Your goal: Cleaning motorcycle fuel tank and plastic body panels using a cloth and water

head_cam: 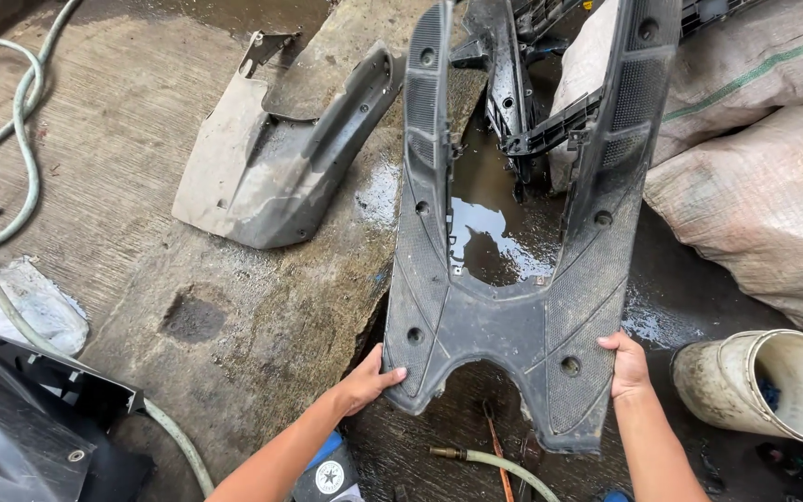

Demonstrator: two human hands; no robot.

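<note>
A large dark grey U-shaped plastic floor panel point(504, 316), textured and wet, stands tilted on the wet concrete in the middle of the view. My left hand point(369, 379) grips its lower left edge. On the lower right edge, my right hand point(626, 364) holds the panel with fingers curled over the rim. Through the panel's opening a puddle point(490, 232) shows on the ground.
A grey fender-like plastic part point(271, 158) lies to the upper left. Black frame pieces point(513, 84) lean behind the panel. Filled sacks point(773, 177) sit at right, a dirty white bucket point(764, 386) at lower right. A green hose point(20, 167) runs along the left; another black panel point(20, 428) is at bottom left.
</note>
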